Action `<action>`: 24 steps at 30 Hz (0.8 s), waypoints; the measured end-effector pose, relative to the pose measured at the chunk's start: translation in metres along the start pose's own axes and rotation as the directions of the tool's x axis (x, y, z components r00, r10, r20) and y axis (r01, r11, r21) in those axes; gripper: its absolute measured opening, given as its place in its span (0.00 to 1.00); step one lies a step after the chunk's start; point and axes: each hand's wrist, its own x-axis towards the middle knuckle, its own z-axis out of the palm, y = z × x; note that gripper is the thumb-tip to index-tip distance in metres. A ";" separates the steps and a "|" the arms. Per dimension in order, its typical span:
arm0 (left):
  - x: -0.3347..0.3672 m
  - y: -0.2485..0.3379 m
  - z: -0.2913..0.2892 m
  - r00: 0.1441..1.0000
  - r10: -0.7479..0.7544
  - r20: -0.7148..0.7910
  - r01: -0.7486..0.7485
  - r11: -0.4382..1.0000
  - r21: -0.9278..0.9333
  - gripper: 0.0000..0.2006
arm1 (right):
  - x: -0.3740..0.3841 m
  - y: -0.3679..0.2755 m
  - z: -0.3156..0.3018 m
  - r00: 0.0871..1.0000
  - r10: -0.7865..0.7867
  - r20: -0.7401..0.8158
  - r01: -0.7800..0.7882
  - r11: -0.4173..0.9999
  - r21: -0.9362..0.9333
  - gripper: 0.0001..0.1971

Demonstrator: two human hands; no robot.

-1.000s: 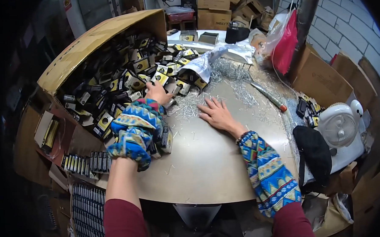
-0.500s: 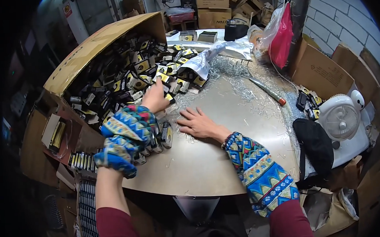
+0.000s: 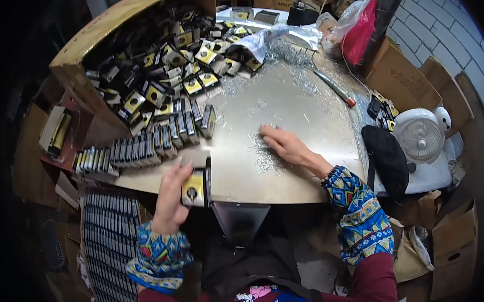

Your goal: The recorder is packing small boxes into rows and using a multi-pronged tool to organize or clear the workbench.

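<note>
Near the table's front edge, my left hand [image 3: 171, 196] is closed around a small black-and-yellow box [image 3: 195, 188]. My right hand [image 3: 290, 146] rests on the metal tabletop [image 3: 243, 186], its fingers stretched toward the left and touching a small heap of thin shiny metal pins [image 3: 267, 162]. Their undersides are hidden. Left of the heap, a curved row of upright small boxes [image 3: 144, 147] stands on the table. Behind it, a large carton [image 3: 68, 64] on its side spills many loose boxes of the same kind [image 3: 204, 80].
More pins [image 3: 297, 59] lie along the table's far side, near a tube with a red end [image 3: 334, 87]. At the right are a black cloth bag [image 3: 388, 161] and a white fan [image 3: 419, 138]. A tray of closely packed boxes [image 3: 111, 237] sits below the table's left edge.
My left hand has come back from the loose boxes to the front edge with a box in it. My right hand has moved right and nearer; a heap of pins now lies beside it.
</note>
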 end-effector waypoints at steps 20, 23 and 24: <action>-0.114 -0.197 -0.046 0.871 -0.482 -0.094 0.475 0.876 -0.086 0.14 | -0.086 -0.120 0.127 0.999 -0.037 -0.001 0.032 0.884 -0.467 0.27; -0.115 -0.199 -0.045 0.880 -0.462 -0.109 0.457 0.887 -0.068 0.14 | -0.099 -0.141 0.114 0.992 -0.039 0.118 0.085 0.904 -0.419 0.26; -0.115 -0.201 -0.046 0.884 -0.457 -0.093 0.452 0.889 -0.076 0.14 | -0.100 -0.148 0.104 0.991 -0.035 0.130 0.086 0.907 -0.413 0.26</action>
